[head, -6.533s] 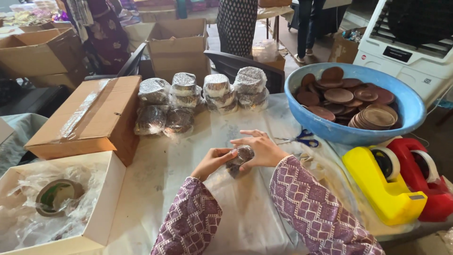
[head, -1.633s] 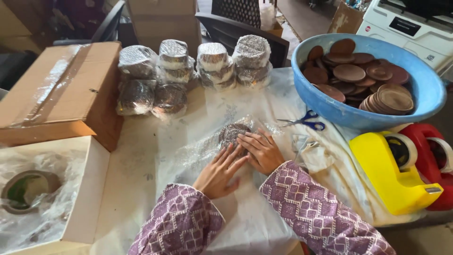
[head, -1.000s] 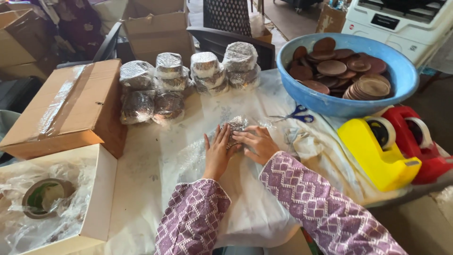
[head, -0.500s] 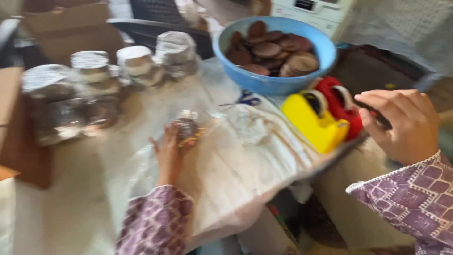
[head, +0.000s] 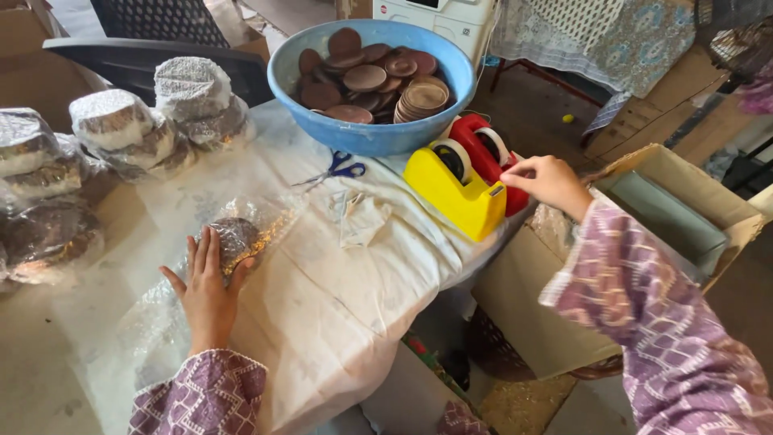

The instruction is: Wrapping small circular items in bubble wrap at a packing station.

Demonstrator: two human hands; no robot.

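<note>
Best to keep left hand point(head: 206, 286) flat on the wrapped bundle point(head: 232, 238) mid-frame while right hand point(head: 546, 182), fingers pinched, pulls tape at the yellow dispenser point(head: 452, 190).

The right hand point(head: 546, 180) has left the wrapped bundle point(head: 233, 235) — now pinching at the yellow tape dispenser point(head: 455, 191).

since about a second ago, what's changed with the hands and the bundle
The right hand left the bubble-wrapped bundle and swung out to the right, its fingertips now at the front of the yellow tape dispenser. Whether it grips tape cannot be told. The left hand stayed pressed on the bundle. Blue bowl, scissors and wrapped stacks kept their places.
</note>
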